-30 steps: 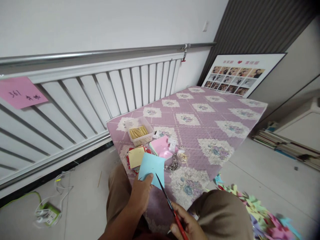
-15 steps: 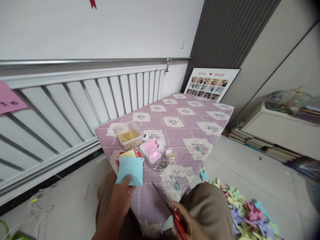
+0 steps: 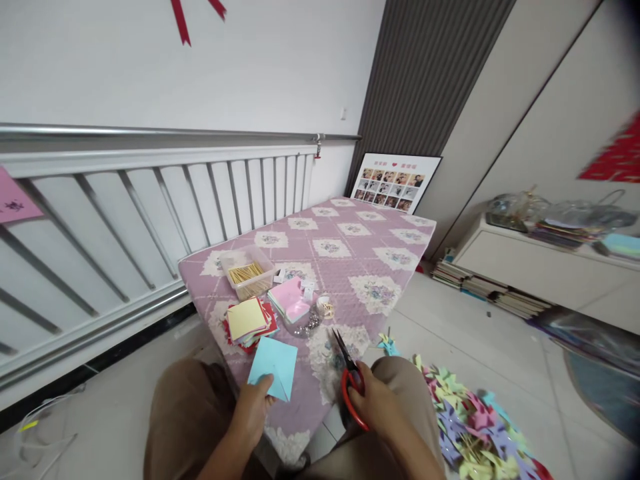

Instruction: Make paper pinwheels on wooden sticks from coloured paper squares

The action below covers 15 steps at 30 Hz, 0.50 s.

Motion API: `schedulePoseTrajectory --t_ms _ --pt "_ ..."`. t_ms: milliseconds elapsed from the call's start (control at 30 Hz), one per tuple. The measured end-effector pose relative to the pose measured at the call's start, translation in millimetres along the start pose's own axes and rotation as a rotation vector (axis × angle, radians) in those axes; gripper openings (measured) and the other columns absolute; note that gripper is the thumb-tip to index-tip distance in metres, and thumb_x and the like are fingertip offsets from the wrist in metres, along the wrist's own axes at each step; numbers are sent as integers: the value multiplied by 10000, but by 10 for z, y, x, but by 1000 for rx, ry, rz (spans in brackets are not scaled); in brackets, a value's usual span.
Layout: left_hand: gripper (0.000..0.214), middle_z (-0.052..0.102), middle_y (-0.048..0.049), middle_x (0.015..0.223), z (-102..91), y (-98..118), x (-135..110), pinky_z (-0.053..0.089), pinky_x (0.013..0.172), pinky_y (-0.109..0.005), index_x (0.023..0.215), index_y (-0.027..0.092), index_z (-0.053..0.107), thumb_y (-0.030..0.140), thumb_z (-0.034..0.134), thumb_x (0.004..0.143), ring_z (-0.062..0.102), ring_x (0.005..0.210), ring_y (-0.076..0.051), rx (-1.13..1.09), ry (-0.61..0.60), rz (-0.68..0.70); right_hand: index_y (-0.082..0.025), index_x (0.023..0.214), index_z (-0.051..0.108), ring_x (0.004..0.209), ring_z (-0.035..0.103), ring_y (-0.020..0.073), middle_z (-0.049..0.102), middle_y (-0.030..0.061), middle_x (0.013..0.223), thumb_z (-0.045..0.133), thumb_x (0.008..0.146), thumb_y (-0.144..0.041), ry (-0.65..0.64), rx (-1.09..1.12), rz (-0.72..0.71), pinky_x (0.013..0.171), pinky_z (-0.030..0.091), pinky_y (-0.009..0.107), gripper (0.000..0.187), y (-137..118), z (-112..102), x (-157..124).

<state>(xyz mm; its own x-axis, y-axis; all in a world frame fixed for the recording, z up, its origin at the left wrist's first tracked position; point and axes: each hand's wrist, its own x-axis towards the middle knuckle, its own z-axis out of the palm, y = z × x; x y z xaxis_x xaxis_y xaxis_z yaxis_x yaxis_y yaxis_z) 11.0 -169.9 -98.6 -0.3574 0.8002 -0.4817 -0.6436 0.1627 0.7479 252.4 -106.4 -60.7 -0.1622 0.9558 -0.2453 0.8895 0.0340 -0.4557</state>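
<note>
Between the thumb and fingers of my left hand (image 3: 257, 403) is a square of light blue paper (image 3: 275, 363), held over the near end of the bench; lines run in from its corners. My right hand (image 3: 377, 400) grips red-handled scissors (image 3: 350, 373), whose dark blades point up and away with a narrow gap at the tips. Just beyond the blue square lies a stack of paper squares (image 3: 247, 320), cream on top with red below. To its right are pink paper squares (image 3: 289, 299), a pile of small metallic pieces (image 3: 307, 325) and a small round tub (image 3: 325, 307).
A clear plastic box (image 3: 249, 272) of thin sticks stands near the bench's left edge. The bench wears a purple floral cover (image 3: 370, 250). Many paper pinwheels (image 3: 475, 427) lie on the floor at right. A white radiator (image 3: 200, 200) runs along the left.
The blue paper has moved right and nearer, uncovering the cream-topped stack. My right hand has raised the scissors, which now point more steeply away. The whole view has turned right.
</note>
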Motion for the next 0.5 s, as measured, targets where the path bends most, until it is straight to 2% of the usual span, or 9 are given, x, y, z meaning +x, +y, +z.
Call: schedulePoseTrajectory --t_ms 100,233,500 --pt "248 673 6 681 -67 -93 69 476 633 -282 739 179 632 264 791 568 619 643 -180 -8 -18 22 -152 1256 509 889 706 308 746 176 984 415 897 -342 7 -118 10 713 466 345 417 -29 -39 98" --pt "272 676 6 688 -150 -167 117 478 682 -286 752 178 639 277 807 561 620 672 -177 -9 -50 35 -123 1258 500 905 697 350 735 210 997 421 886 -354 38 -149 47 701 464 387 445 -20 -79 304" --pt "378 692 -36 734 -123 -118 88 482 709 -319 786 160 634 325 843 517 641 717 -214 -29 -77 -6 -92 1115 565 908 695 313 728 197 980 522 835 -319 82 -171 53 709 454 335 363 -112 0 620"
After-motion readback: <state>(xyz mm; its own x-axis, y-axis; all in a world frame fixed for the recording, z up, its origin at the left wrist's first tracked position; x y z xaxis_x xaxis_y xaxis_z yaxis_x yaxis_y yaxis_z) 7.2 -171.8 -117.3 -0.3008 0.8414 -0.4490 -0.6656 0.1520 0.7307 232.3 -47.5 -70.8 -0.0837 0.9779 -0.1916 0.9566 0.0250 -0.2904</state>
